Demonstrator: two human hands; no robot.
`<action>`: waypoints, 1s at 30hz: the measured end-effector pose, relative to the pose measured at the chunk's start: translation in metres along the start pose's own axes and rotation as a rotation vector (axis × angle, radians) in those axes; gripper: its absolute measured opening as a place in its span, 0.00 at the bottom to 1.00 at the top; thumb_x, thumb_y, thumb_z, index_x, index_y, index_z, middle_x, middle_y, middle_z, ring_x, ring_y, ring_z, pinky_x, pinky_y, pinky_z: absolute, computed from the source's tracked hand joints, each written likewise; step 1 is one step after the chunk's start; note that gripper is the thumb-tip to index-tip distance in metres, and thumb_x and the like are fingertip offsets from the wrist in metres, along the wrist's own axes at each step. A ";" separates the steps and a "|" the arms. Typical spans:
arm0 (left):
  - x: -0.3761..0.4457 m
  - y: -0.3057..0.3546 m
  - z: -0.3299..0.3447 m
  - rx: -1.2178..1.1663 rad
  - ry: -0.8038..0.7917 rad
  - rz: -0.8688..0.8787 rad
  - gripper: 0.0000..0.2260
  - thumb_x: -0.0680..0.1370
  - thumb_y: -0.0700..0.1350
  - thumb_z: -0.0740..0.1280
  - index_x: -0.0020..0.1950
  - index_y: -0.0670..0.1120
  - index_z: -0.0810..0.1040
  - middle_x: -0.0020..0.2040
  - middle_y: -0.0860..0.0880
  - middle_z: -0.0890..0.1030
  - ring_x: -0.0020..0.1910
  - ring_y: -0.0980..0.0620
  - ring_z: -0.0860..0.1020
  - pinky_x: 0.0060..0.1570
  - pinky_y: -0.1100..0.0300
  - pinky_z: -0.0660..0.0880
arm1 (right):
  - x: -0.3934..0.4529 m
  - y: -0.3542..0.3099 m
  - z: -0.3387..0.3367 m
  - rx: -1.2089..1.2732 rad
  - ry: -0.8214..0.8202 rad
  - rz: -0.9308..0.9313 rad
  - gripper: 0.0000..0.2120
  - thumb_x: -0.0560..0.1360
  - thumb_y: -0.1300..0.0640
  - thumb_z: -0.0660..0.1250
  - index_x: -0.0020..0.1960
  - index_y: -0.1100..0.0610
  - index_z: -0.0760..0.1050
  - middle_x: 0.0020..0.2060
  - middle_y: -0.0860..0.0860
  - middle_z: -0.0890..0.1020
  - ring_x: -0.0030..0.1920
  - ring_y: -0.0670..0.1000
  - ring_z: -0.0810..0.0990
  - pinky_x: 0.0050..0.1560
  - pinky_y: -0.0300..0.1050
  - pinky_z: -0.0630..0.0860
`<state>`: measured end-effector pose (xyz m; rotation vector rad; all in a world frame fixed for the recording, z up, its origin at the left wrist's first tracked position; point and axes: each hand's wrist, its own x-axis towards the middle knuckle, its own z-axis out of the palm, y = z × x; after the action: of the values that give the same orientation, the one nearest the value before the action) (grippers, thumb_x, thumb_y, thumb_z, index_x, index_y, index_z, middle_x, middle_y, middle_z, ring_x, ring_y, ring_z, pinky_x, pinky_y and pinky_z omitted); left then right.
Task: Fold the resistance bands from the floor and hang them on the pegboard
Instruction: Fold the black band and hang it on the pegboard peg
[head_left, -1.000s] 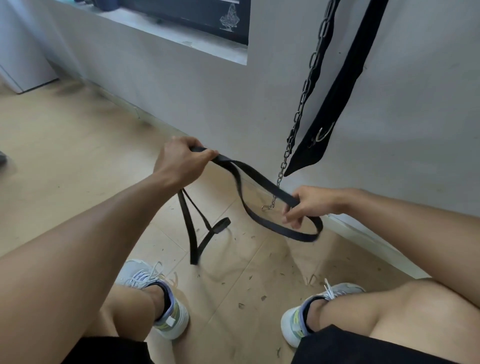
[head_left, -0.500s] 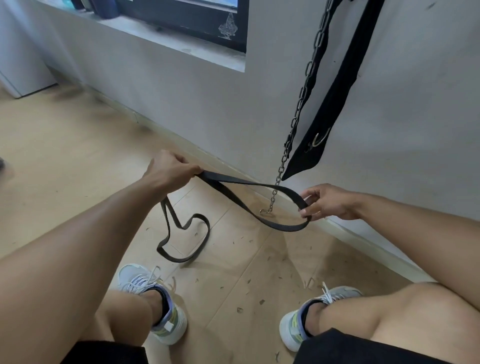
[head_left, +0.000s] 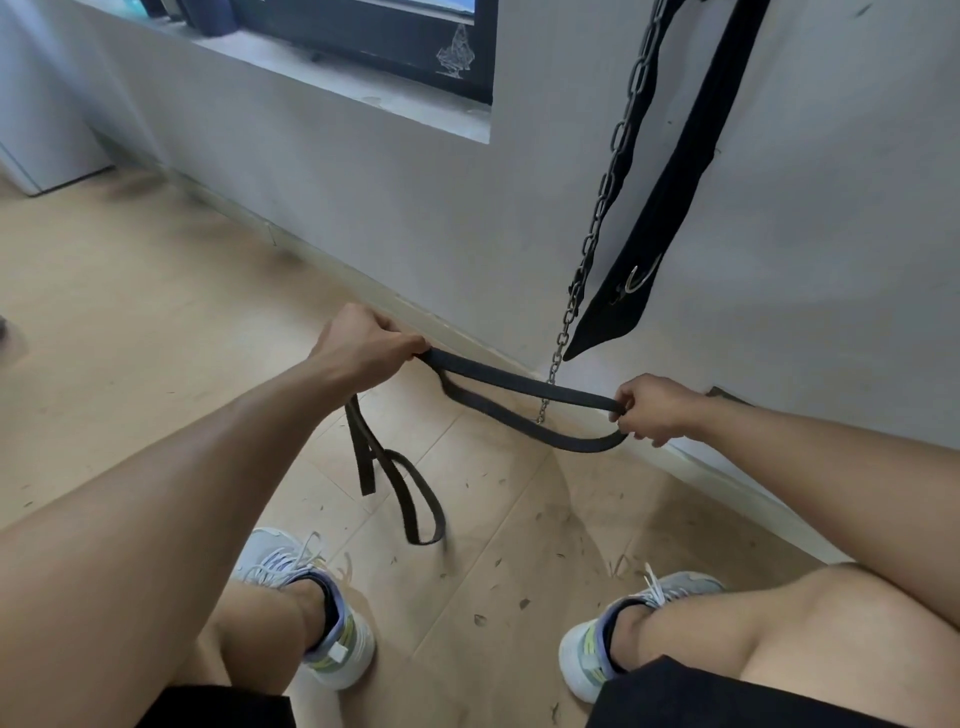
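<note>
A black resistance band (head_left: 511, 384) stretches between my two hands above the wooden floor. My left hand (head_left: 363, 349) is clenched around one end, and a doubled tail of the band hangs down from it in a loop (head_left: 415, 499). My right hand (head_left: 655, 410) pinches the other folded end, where the band turns back in a sagging lower strand. No pegboard is in view.
A metal chain (head_left: 597, 223) and a black padded strap (head_left: 654, 218) with a ring hang against the grey wall just behind the band. A window ledge (head_left: 332, 73) runs at upper left. My knees and two grey shoes (head_left: 311, 603) are below.
My hands have moved further apart, pulling the upper strand of the band straighter. The hanging tail under my left hand has swung and now dangles as a narrower loop.
</note>
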<state>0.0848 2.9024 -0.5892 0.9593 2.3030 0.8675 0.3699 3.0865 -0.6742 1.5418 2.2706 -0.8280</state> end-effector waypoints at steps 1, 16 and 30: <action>-0.001 0.001 0.001 -0.011 -0.012 0.011 0.12 0.76 0.51 0.74 0.37 0.45 0.83 0.31 0.50 0.75 0.33 0.53 0.72 0.31 0.60 0.66 | 0.001 0.000 0.000 -0.030 -0.011 -0.007 0.04 0.79 0.60 0.68 0.49 0.54 0.81 0.47 0.56 0.84 0.43 0.53 0.81 0.40 0.45 0.81; -0.026 0.029 0.014 0.031 -0.321 0.328 0.20 0.81 0.61 0.64 0.43 0.48 0.86 0.26 0.58 0.75 0.21 0.60 0.66 0.26 0.66 0.62 | -0.049 -0.097 -0.003 0.203 -0.013 -0.568 0.36 0.74 0.46 0.79 0.78 0.42 0.67 0.69 0.44 0.79 0.65 0.46 0.78 0.65 0.45 0.77; -0.026 0.029 0.009 -0.263 -0.370 0.329 0.26 0.67 0.67 0.75 0.47 0.46 0.78 0.35 0.49 0.78 0.34 0.52 0.72 0.40 0.54 0.69 | -0.084 -0.118 -0.028 0.375 0.202 -0.726 0.11 0.73 0.47 0.79 0.54 0.49 0.86 0.42 0.47 0.87 0.44 0.47 0.85 0.52 0.52 0.82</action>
<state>0.1194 2.9020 -0.5693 1.2764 1.7010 0.9965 0.2978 3.0083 -0.5727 0.9143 3.0121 -1.3925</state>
